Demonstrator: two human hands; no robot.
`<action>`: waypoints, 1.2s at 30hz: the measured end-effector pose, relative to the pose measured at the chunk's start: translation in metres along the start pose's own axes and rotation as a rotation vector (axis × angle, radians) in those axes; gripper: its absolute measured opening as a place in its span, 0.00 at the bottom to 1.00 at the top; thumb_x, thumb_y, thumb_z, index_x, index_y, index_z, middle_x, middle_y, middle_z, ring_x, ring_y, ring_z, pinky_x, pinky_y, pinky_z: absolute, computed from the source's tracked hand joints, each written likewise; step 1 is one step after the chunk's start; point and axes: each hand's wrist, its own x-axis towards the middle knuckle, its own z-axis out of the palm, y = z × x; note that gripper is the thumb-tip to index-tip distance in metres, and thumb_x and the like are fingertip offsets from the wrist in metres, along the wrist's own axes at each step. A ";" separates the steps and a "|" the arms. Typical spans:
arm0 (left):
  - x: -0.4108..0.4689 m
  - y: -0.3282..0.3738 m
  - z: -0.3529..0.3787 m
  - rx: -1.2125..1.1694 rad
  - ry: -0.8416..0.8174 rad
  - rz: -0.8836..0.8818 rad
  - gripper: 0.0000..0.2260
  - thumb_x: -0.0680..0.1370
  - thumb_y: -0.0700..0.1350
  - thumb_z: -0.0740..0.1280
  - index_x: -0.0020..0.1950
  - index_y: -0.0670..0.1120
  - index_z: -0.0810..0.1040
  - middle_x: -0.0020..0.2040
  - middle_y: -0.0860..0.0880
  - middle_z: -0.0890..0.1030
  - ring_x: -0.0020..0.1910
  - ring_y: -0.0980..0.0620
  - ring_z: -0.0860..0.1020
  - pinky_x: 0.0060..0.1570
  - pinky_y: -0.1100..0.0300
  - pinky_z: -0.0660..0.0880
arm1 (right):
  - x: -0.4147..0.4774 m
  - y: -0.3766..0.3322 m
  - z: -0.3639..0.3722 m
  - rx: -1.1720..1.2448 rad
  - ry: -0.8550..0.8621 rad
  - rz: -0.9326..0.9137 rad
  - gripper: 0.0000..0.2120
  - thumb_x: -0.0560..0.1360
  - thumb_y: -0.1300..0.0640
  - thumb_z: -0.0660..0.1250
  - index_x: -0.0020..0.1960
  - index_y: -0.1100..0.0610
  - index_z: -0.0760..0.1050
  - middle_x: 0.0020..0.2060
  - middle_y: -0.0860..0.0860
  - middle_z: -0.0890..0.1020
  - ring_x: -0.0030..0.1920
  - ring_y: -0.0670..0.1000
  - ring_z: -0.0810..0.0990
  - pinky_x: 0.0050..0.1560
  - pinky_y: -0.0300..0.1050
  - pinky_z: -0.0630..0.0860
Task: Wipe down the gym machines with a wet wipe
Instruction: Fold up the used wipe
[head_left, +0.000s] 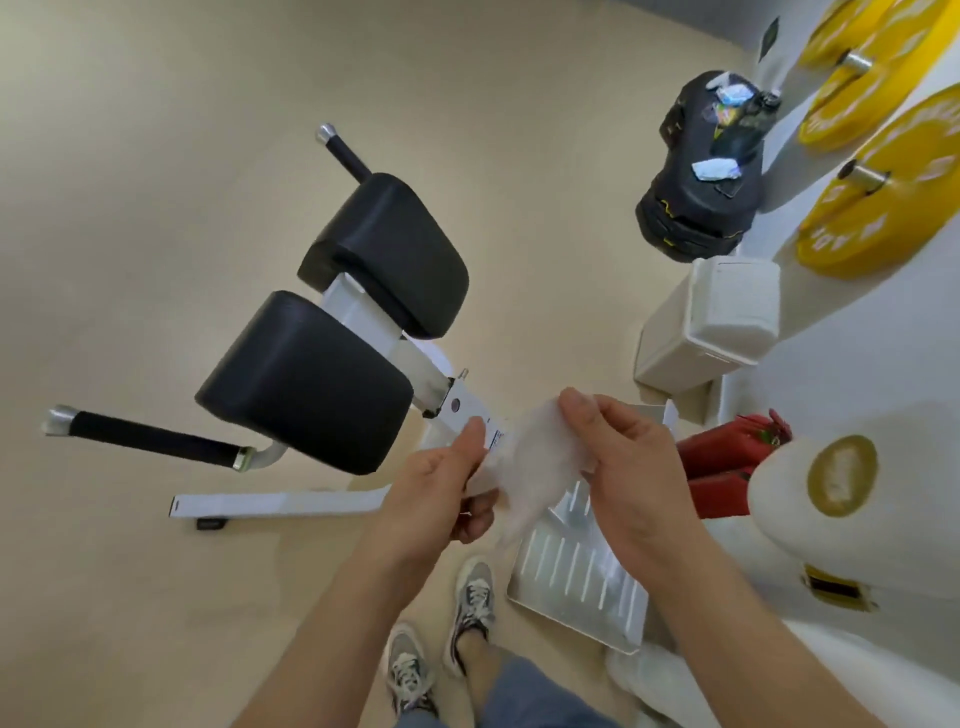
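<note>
Blurred wet wipe (540, 462) pinched between left hand (441, 483) and right hand (623, 467), edges indistinct against the footplate (576, 577).

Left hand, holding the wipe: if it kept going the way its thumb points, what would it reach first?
Most likely the machine's white frame beam, just past the thumb of the left hand, which pinches the wet wipe. Depth is unclear, so the hand may be well above the beam.
</note>
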 end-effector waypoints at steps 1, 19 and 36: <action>0.010 0.005 0.005 -0.008 -0.017 0.007 0.24 0.76 0.65 0.59 0.41 0.44 0.79 0.35 0.48 0.80 0.32 0.52 0.77 0.37 0.60 0.73 | 0.009 -0.005 -0.006 -0.003 0.045 -0.015 0.10 0.72 0.51 0.70 0.45 0.58 0.84 0.43 0.55 0.85 0.47 0.54 0.81 0.56 0.52 0.76; 0.212 0.164 0.185 -0.267 -0.345 0.108 0.12 0.71 0.33 0.63 0.41 0.44 0.85 0.42 0.44 0.82 0.43 0.50 0.81 0.40 0.62 0.78 | 0.177 -0.127 -0.135 0.460 0.236 -0.015 0.11 0.77 0.72 0.60 0.50 0.64 0.80 0.39 0.59 0.82 0.35 0.49 0.80 0.38 0.37 0.79; 0.549 0.270 0.267 0.313 -0.328 0.165 0.07 0.74 0.34 0.70 0.45 0.45 0.84 0.30 0.52 0.78 0.29 0.55 0.67 0.32 0.62 0.66 | 0.481 -0.214 -0.197 0.192 0.289 0.172 0.11 0.75 0.58 0.70 0.57 0.60 0.80 0.47 0.53 0.84 0.46 0.49 0.81 0.44 0.40 0.76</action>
